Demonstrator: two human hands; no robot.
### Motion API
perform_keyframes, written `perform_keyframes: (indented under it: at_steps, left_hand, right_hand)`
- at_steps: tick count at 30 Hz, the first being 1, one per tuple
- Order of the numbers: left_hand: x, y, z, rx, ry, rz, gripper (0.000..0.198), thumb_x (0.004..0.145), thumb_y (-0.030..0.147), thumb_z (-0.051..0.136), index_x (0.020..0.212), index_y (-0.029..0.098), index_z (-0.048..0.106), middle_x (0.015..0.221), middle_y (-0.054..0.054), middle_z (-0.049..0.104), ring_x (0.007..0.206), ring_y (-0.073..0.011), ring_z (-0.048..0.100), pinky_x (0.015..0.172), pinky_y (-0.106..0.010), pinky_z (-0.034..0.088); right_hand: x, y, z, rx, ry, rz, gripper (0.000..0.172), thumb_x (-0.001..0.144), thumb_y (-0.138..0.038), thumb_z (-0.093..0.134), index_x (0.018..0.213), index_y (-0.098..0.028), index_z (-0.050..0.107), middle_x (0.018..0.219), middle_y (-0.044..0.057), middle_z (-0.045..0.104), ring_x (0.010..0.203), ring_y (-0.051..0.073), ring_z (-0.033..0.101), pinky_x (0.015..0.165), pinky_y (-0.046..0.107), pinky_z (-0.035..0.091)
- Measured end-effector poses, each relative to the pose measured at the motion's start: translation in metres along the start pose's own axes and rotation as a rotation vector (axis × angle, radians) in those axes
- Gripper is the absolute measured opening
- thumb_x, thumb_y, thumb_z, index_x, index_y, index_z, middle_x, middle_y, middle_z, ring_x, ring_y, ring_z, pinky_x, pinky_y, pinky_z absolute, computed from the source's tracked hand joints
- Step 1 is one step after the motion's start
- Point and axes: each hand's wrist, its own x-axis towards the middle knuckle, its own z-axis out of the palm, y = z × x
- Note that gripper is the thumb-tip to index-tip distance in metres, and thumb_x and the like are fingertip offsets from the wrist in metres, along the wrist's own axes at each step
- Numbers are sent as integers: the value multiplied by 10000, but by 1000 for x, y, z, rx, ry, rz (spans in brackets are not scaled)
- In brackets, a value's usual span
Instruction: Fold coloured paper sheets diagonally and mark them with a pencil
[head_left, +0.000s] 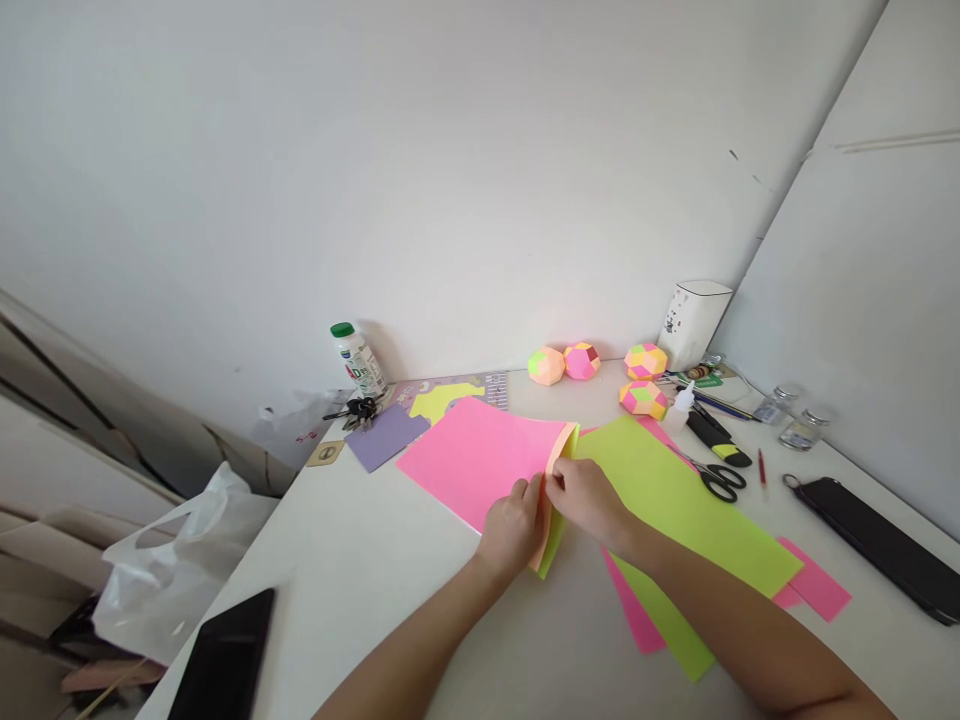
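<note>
A stack of coloured paper sheets, pink on top, is held at its right edge between both hands. Peach and yellow-green layers show along that edge, turned up from the table. My left hand is closed on the paper edge, its fingers against the peach strip. Just to the right, my right hand pinches the same edge near its upper part; the fingertips are partly hidden. Under my right forearm lies a large lime-green sheet, with pink paper sticking out beneath it.
Scissors, a cutter, a glue bottle and glass jars lie to the right. Several paper balls stand by the wall. Left are a white bottle, keys, purple paper and a black phone.
</note>
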Motion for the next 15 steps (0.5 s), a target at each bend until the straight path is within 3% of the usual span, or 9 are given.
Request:
perform_keyframes:
  at_steps: [15]
  left_hand:
    - [2,-6,-3,45,-88,-63,381,890,86,394,1252,159,484,742,-26,618,555,-132,572,470,-222,356]
  right_hand:
    - [-1,-1,0,61,40,2,316,812,-176,483,548,-191,310,472,-48,369,448,83,332,468,232,204]
